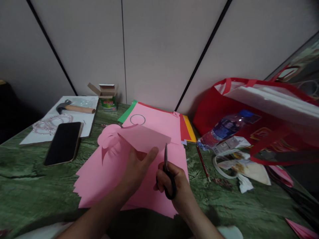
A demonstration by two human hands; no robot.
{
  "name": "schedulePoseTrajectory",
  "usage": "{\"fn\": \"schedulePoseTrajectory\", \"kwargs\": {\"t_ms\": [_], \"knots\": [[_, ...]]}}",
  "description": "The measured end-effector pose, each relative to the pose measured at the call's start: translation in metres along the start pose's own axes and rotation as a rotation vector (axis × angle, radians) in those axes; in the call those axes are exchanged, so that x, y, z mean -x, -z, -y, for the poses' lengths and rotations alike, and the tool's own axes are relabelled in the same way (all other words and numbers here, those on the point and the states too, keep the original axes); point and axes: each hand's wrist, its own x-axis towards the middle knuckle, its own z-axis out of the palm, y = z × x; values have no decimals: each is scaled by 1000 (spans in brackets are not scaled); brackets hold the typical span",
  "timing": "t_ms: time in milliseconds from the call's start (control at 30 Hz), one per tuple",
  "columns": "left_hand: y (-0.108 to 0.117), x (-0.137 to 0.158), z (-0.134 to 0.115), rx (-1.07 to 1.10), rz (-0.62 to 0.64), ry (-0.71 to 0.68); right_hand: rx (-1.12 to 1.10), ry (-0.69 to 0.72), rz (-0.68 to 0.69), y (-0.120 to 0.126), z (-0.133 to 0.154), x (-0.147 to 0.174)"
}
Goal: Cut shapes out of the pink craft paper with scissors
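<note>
My left hand (138, 162) pinches a piece of pink paper (142, 134) by its lower edge, thumb in front and the other fingers partly hidden behind it. In my right hand (176, 186) is a pair of scissors (169, 182) with black handles, its blades pointing up beside the right corner of that piece. The blades look close together. Below both hands lie pink sheets (99, 182) with jagged left edges. Rounded pink cut-outs (109, 134) rest to the left of the held piece.
At left are a black phone (64, 142), a hammer (77, 108) on a white board and a small open box (109, 99). Coloured sheets (159, 116) lie behind. Rightward are a pencil (203, 162), a plastic bottle (224, 129), a tape roll (221, 172) and a red bag (211, 103).
</note>
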Motion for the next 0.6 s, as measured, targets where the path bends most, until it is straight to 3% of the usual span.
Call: {"fn": "schedulePoseTrajectory", "kwargs": {"t_ms": [200,367,600], "knots": [[1,-2,-4,12,-180,83,67,-24,-1,0,-4,-2],[1,-4,-2,131,-92,99,66,-18,5,-2,0,-2],[-1,9,5,-147,-89,155,98,132,38,7,6,-3]]}}
